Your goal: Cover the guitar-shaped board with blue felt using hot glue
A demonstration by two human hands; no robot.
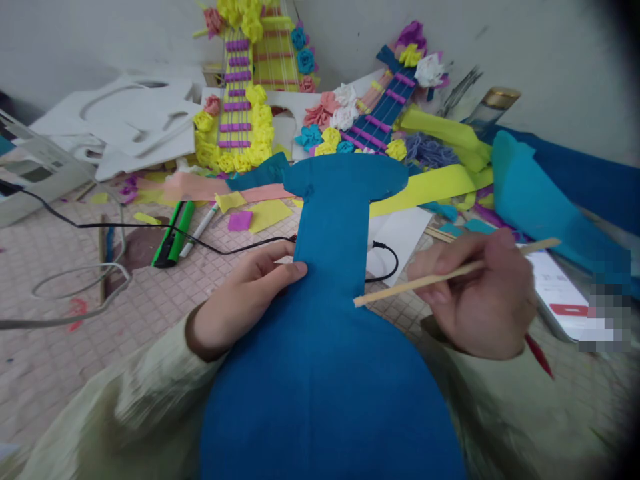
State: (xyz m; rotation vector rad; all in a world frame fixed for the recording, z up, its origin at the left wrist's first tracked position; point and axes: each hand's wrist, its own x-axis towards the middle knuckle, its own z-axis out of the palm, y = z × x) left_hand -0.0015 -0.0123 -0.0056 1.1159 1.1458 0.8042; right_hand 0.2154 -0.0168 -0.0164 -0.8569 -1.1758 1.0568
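Note:
A large blue guitar-shaped cutout (325,380) stretches from the bottom edge of the head view up to its wide, rounded head. My left hand (240,297) grips the left edge of its neck, thumb on the front face and the fingertips hidden behind. Between the fingers of my right hand (480,293) is a thin wooden stick (407,287), held slantwise like a pen. The stick's lower left end is at the right side of the neck, where it widens into the body; whether it touches the blue surface I cannot tell.
Behind stand a yellow paper-flowered guitar (237,93) and a smaller blue one (373,130). A green utility knife (173,233) and a white pen (200,230) lie left, crossed or neighboured by a black cable (125,227). A phone (565,293) lies right, near blue crepe paper (540,187).

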